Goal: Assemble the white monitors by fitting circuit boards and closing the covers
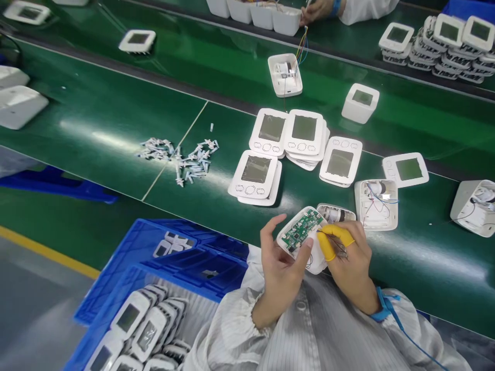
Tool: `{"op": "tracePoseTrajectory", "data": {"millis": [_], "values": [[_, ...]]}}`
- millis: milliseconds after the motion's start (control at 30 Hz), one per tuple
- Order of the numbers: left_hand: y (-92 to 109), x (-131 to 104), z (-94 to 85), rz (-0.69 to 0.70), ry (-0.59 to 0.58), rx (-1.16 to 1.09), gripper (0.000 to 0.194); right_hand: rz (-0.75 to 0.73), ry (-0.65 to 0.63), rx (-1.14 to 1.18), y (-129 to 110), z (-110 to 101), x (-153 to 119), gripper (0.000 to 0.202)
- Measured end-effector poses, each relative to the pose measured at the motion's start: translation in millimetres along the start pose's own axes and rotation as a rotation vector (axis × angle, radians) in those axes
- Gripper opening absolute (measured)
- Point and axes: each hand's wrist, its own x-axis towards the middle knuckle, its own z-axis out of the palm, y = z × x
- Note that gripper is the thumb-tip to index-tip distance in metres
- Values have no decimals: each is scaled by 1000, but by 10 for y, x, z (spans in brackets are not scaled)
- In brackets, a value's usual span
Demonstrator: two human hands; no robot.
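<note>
Both busy now: left hand (283, 273) grips the circuit board (301, 230), right hand (352, 263) pinches thin wires (331, 237) beside it!

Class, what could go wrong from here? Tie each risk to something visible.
The thin wires at the right grip might snag or pull loose. The left grip holds a white housing, thumb near the edge of the green circuit board, so a slip might press on components. The unevenly stacked white display panels could slide if bumped.
</note>
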Motion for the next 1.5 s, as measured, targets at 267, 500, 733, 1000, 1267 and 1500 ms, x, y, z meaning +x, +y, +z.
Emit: {"op": "tracePoseTrajectory", "data": {"millis": [267, 500, 733, 1000, 1267, 1500], "values": [[29, 32, 5, 18, -48, 40, 51, -53, 4, -23, 37, 21, 5, 20], [57, 35, -30, -19, -60, 61, 37, -20, -29, 5, -18, 18, 17, 12], [107, 40, -40, -15, -92, 102, 36, -40, -20, 10, -6, 20, 23, 12], [265, 175, -207, 77, -461, 270, 25, -96, -86, 68, 20, 25, 26, 18], [278, 263, -289, 64, -621, 359, 15, -176, -204, 156, 65, -57, 102, 13], [276, 301, -188, 152, -574, 315, 17, -171, -112, 104, -9, 26, 110, 15]]}}
